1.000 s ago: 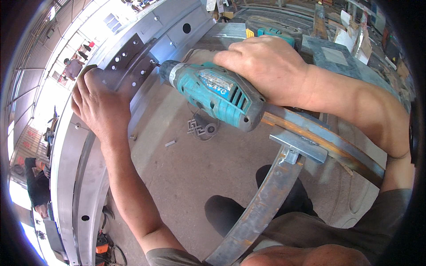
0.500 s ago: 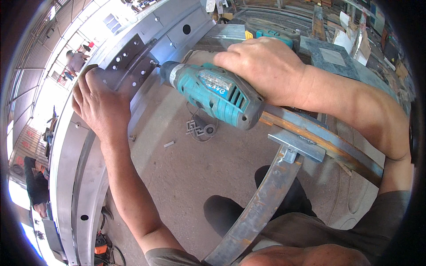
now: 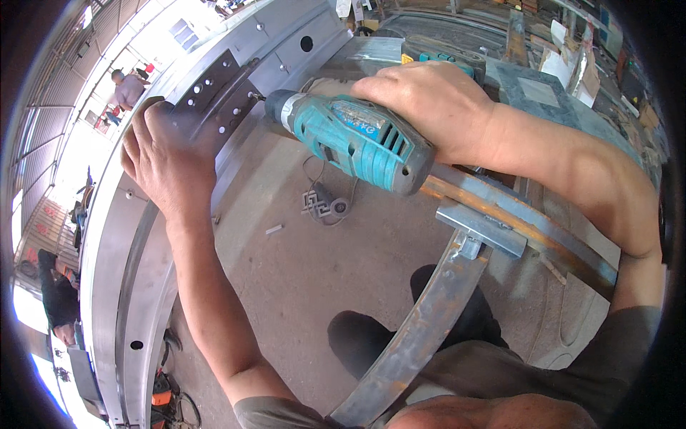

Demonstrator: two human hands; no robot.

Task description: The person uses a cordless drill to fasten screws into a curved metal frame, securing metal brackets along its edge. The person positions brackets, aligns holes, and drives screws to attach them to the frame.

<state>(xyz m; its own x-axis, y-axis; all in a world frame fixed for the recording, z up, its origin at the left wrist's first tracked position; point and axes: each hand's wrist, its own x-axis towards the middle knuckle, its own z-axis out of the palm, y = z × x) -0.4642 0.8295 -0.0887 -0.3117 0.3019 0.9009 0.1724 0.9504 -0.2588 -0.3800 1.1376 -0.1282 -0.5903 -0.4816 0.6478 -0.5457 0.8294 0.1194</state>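
My right hand [image 3: 429, 104] is wrapped round a teal and black cordless drill [image 3: 357, 146]. The drill lies nearly level, its chuck pointing left, and the thin bit [image 3: 257, 96] meets or nearly meets a dark metal hinge [image 3: 229, 107]. Several holes run along the hinge plates, with a long barrel between them. The hinge lies against a long silvery metal frame [image 3: 139, 286]. My left hand [image 3: 168, 157] grips the near end of the hinge, fingers curled over the frame's outer edge; its fingertips are partly hidden.
A rusty flat steel bar [image 3: 421, 329] slants up from my body to a short steel piece [image 3: 482, 232] by a rusty rail [image 3: 529, 222]. An angle grinder [image 3: 332, 204] and a small metal strip [image 3: 274, 229] lie on the floor. Another person [image 3: 128, 89] is far off at left.
The view has shifted slightly. The drill's rear end has swung a little away from me, its bit staying by the hinge. The bluish glare beside the chuck has faded. My left hand keeps its hold.
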